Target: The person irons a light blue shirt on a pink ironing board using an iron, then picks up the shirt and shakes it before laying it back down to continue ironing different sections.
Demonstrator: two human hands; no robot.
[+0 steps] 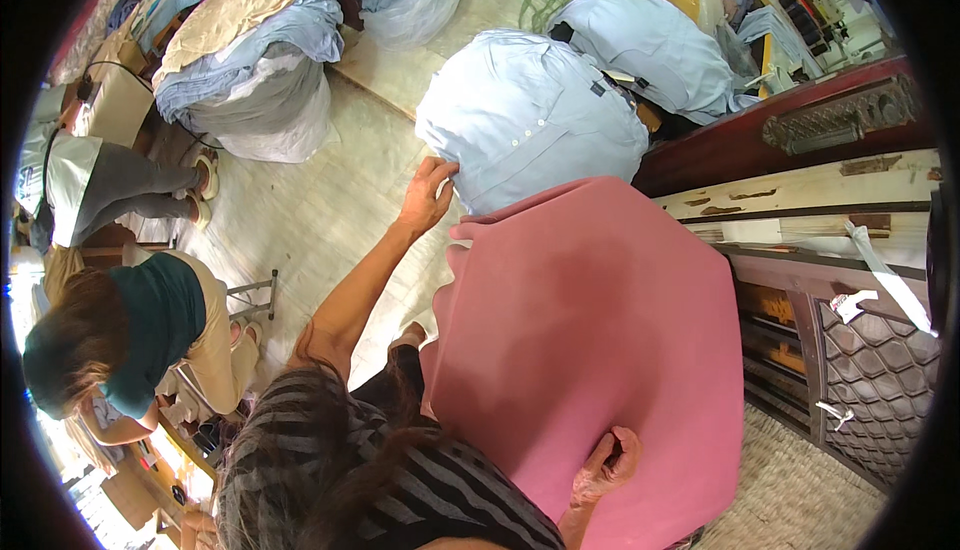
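Observation:
At the near edge of a pile of light blue shirts, my left hand [430, 193] reaches out with bent fingers on the border of the top shirt [535, 120]. Its fingertips seem to pinch the cloth there. That shirt lies spread out, with small white buttons along a strip and dark labels at its right side. My right hand [610, 462] hovers over or rests on the pink cloth [590, 330], its fingers curled in toward the thumb. Whatever sits inside that curl, if anything, is hidden. The pink cloth drapes over a broad surface in front of me.
Another heap of light blue garments [650, 50] lies beyond the shirts. A large cloth bundle [255, 70] stands on the floor at the far left. Two people are on the left, one bent over in a dark green top [155, 325]. A metal lattice gate [875, 380] borders the right.

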